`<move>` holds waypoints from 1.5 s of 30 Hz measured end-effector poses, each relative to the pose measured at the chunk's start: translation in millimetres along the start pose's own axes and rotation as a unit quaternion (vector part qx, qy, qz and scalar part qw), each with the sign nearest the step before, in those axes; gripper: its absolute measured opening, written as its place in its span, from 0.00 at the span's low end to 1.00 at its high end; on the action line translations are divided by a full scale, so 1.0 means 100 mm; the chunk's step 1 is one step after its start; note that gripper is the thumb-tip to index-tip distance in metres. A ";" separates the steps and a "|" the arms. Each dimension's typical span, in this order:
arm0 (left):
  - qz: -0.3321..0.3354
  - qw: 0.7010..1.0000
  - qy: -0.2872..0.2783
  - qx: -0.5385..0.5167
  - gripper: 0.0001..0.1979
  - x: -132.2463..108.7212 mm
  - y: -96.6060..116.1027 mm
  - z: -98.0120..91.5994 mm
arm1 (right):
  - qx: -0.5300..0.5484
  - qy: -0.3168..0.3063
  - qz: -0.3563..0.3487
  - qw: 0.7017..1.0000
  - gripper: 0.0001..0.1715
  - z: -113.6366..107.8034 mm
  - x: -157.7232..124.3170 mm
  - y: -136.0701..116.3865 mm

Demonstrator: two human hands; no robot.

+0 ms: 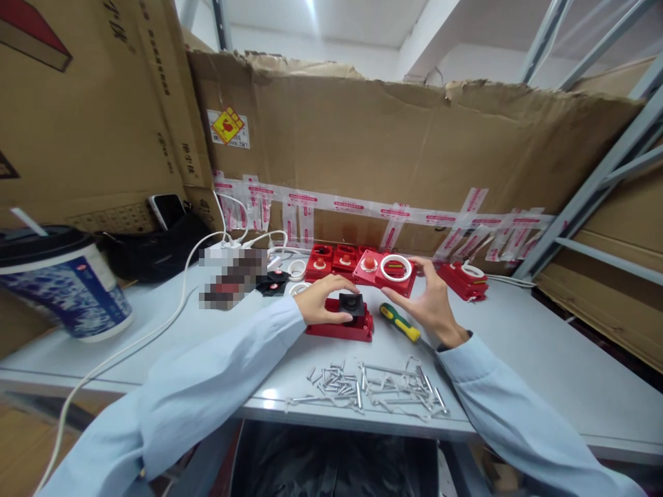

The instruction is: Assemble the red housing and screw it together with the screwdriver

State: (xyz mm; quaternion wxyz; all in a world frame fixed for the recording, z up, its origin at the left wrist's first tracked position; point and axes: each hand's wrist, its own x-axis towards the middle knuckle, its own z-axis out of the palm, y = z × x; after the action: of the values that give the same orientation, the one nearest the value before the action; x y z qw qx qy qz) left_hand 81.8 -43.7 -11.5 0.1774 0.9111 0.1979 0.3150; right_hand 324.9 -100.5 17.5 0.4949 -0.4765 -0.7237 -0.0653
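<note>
My left hand (pixel 327 301) is closed on a small black square part (pixel 351 304), pinched between thumb and fingers. The part sits over a red box-shaped housing (pixel 336 329) that lies on the table. Around the edge of a red cover plate (pixel 386 281), my right hand (pixel 432 304) grips with thumb and fingers. That plate carries a white ring (pixel 396 268) and a round red knob (pixel 369 264), and it is tilted up. Below the right hand lies a green and yellow screwdriver (pixel 400 322), its shaft running under the wrist.
Short screws (pixel 334 379) and long bolts with thin metal strips (pixel 407 388) lie along the front edge. Behind are more red units (pixel 331 259), with another red unit (pixel 465 277) at right. A large cup (pixel 67 290) and white cable (pixel 170 321) are left; cardboard (pixel 362 145) walls the back.
</note>
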 end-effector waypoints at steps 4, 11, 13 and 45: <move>0.000 1.000 0.024 0.008 0.20 -0.03 0.06 -0.19 | 0.004 0.000 -0.002 1.000 0.35 0.01 0.00 0.00; -0.054 0.993 0.018 0.104 0.12 -0.13 -0.11 -0.52 | -0.004 -0.001 0.006 1.000 0.35 0.02 -0.02 -0.01; -0.096 0.980 -0.022 0.173 0.12 -0.18 -0.24 -0.58 | -0.008 0.001 0.007 1.000 0.35 0.02 -0.02 -0.01; 0.001 0.992 0.087 0.094 0.21 -0.06 0.10 -0.17 | 0.007 0.013 0.022 1.000 0.34 0.03 -0.02 -0.03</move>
State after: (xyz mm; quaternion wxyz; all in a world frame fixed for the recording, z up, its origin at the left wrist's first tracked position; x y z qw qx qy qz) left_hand 68.8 -51.6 2.6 0.0728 0.8930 0.2405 0.3734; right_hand 320.9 -102.3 15.6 0.5089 -0.4878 -0.7070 -0.0563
